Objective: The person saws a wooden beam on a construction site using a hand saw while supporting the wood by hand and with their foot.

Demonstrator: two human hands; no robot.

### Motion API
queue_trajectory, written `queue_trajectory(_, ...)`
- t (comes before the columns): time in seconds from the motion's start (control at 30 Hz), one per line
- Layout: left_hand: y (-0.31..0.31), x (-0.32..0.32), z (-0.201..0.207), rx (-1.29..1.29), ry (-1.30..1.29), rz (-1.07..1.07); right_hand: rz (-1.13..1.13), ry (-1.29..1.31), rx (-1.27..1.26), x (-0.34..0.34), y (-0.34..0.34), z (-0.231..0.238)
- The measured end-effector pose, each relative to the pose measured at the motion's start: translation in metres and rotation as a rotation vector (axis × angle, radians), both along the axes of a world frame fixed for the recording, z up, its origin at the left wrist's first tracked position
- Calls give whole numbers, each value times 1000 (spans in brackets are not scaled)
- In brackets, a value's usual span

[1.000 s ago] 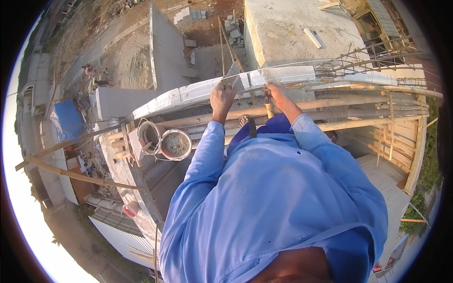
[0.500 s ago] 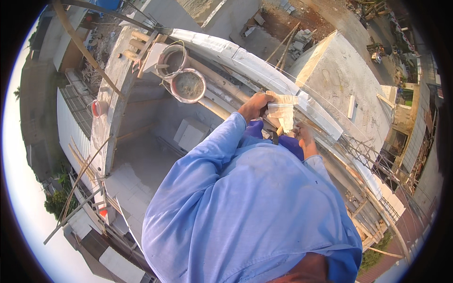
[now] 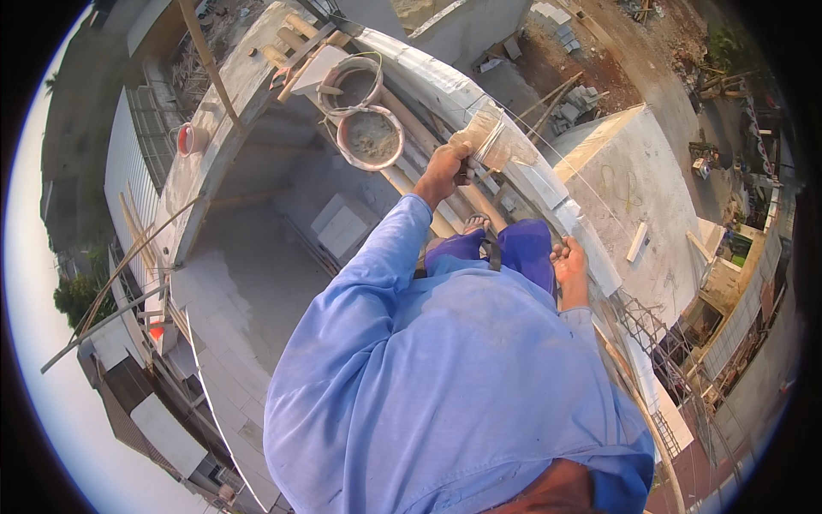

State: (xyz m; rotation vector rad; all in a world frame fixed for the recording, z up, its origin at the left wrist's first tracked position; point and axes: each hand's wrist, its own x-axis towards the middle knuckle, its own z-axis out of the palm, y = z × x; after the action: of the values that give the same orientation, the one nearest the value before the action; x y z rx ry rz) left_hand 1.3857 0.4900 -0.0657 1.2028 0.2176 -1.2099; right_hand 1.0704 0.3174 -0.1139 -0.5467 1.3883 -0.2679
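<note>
My left hand (image 3: 445,174) is closed on the near end of a small flat piece of wood (image 3: 481,140) with pale string wound round it. It is raised beside the white wall top (image 3: 548,193). My right hand (image 3: 569,259) is lower on the right, beside my purple trouser leg, its fingers curled. I cannot make out what, if anything, is in them. Two round buckets stand to the left of my left hand: the nearer mortar bucket (image 3: 371,139) holds wet grey mortar, and the farther bucket (image 3: 351,84) has grey material inside.
I stand high on bamboo poles (image 3: 419,128) along the wall, a sandalled foot (image 3: 477,223) showing. White blocks (image 3: 344,226) lie lower on the left. A small red-and-white bucket (image 3: 190,140) sits on the far left wall. Bent steel bars (image 3: 651,321) stick out on the right.
My hands have come apart. The left carries the string-wound wood up and forward; the right has dropped slightly back beside my leg. The view has shifted a little.
</note>
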Motion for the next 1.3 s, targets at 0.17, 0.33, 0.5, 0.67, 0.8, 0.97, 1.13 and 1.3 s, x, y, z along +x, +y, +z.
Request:
queue_trajectory(0.17,44,25,-17,-455,122,59,27,34,-5,27,2,18)
queue_trajectory(0.33,65,72,16,-106,-120,-113,82,-8,1,46,-3,-14)
queue_trajectory(0.5,63,129,26,429,-1272,-821,108,12,55,97,5,-31)
queue_trajectory(0.67,12,161,30,169,-754,-170,65,85,93,164,17,-42)
queue_trajectory(0.8,-6,205,40,-152,-449,-599,-9,114,126,209,18,-59)
queue_trajectory(0.97,-11,268,31,119,-744,-1190,-113,245,159,275,26,-36)
queue_trajectory(1.13,-4,318,21,545,-1038,-928,-29,166,149,304,25,-46)
queue_trajectory(1.3,15,337,55,401,-809,-128,-19,113,155,338,31,-40)
